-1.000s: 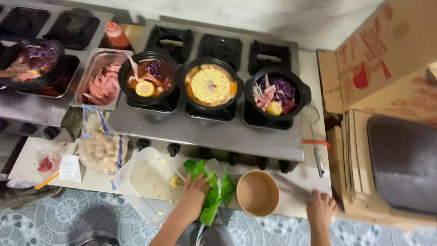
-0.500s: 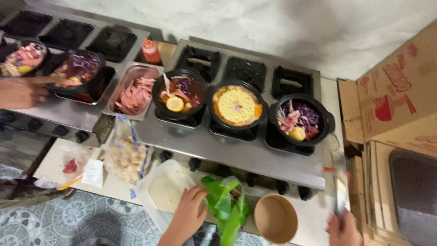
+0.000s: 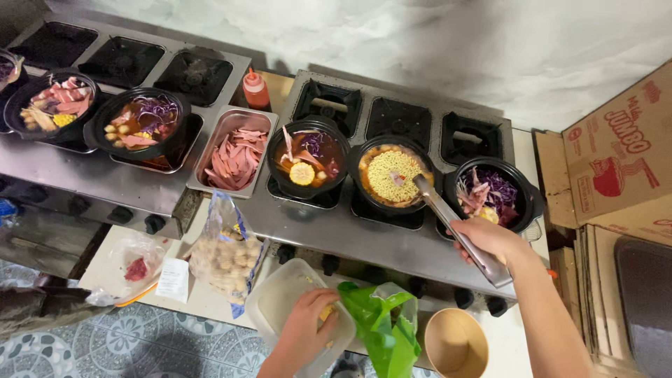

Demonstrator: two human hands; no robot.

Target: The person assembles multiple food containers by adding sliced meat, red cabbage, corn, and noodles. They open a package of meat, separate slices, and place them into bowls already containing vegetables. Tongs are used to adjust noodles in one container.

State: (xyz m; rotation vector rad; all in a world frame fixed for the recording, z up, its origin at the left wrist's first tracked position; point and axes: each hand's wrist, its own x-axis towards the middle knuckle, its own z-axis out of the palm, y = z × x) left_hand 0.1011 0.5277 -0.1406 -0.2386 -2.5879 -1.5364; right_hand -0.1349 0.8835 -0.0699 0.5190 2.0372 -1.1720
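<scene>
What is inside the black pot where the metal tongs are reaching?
The black pot holds a round cake of yellow noodles in orange-red broth. The tips of the metal tongs, held by the right hand, touch the noodles. Anything beneath the noodles is hidden.

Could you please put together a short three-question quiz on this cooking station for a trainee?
1. True or false: the right hand holds metal tongs whose tips reach into the pot of yellow noodles.
2. Where is the left hand? A) on the red squeeze bottle B) in the clear plastic container beside the green bag C) on the paper bowl
3. Fill in: the steel tray between the stoves holds sliced pink ____.

Key: 1 true; 2 B; 3 meat.
</scene>
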